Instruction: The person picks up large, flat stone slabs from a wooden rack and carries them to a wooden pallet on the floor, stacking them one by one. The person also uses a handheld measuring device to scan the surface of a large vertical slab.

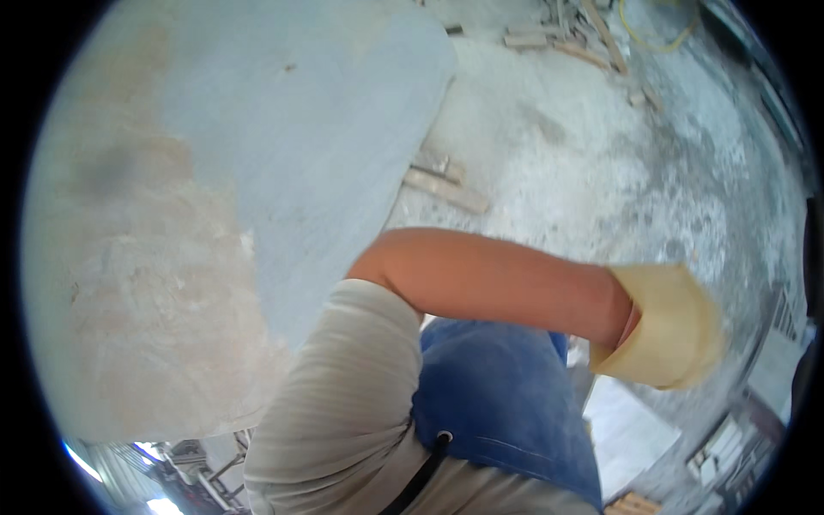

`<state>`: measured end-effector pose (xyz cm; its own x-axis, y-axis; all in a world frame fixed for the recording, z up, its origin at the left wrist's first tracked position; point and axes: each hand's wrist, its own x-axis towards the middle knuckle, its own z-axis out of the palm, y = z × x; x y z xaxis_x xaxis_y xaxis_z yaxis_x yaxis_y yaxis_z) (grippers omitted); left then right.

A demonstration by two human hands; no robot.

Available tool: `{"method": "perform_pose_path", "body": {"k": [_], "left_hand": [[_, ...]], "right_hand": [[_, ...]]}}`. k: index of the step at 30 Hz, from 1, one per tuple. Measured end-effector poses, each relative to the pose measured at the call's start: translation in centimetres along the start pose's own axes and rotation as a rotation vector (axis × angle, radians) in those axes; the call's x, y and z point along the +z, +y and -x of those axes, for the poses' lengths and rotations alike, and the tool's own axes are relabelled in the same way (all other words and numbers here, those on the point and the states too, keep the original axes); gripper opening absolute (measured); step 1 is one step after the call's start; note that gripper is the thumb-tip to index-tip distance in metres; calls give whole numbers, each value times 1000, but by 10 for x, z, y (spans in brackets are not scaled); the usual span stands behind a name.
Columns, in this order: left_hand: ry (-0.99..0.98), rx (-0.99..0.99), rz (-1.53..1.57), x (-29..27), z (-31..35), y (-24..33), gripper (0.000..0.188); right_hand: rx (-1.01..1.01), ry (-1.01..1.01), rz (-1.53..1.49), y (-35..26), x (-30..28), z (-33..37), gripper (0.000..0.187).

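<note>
a dusty pale-grey floor spreads beyond; the left hand wears a wide-cuffed yellow glove, probably for protection, fingers hidden, any grip impossible to judge; a flat white panel shows just below it; the right hand is out of sight.

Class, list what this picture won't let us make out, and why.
In the head view:
Left hand: fingers and grip, hidden by blurred yellow glove.
Right hand: hidden or out of frame.
Pale slab: far end, cut off by top edge.
Yellow loop: top part, cut off likewise.
</note>
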<state>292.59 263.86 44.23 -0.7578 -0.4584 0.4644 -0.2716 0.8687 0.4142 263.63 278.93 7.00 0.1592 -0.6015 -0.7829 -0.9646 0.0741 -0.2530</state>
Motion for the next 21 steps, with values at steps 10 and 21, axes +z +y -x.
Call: {"method": "perform_pose_path", "body": {"k": [10, 21], "left_hand": [[-662, -571, 50, 153, -142, -300, 16], [-1160, -1127, -120, 259, -48, -390, 31]], "right_hand": [[490, -113, -261, 192, -57, -31, 43], [598, 120, -541, 342, -285, -95, 54]]}}
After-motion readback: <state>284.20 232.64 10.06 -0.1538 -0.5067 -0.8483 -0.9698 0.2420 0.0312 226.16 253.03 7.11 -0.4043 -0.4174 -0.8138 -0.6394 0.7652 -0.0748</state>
